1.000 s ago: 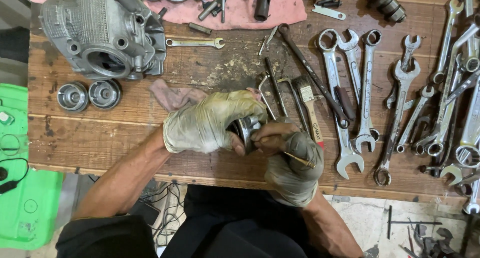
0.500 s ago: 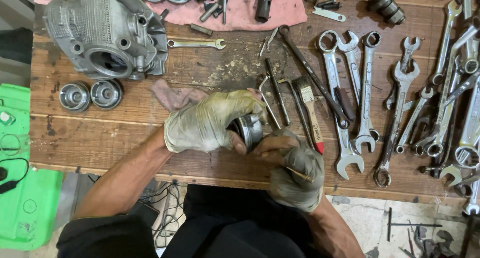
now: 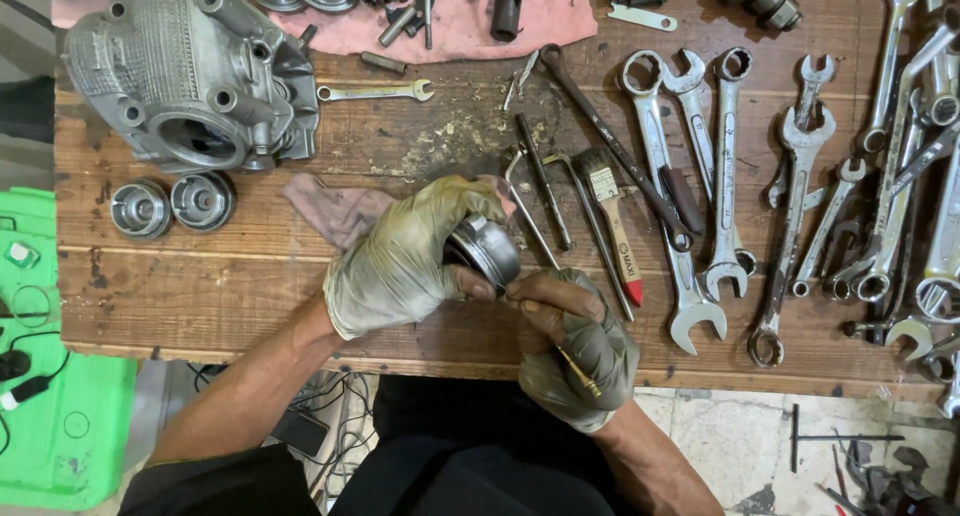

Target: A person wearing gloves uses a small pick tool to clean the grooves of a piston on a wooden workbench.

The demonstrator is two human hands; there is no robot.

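Head view of a wooden bench (image 3: 250,296), read from left to right. At the far-left corner lies a grey cast engine casing (image 3: 190,71), with two round metal caps (image 3: 170,204) just in front of it. Near the front edge at centre, the gloved left hand (image 3: 400,261) is closed around a short metal cylinder (image 3: 485,251), gripping it tilted just above the boards. Touching the cylinder's lower rim, the gloved right hand (image 3: 575,346) is pinched shut on a thin brass-coloured tool (image 3: 578,371). The step in hand appears to be picking or scraping at that rim; the next move likely calls for a steady grip and fine tip control. A small paintbrush (image 3: 612,226) and a row of spanners (image 3: 720,186) occupy the right half.
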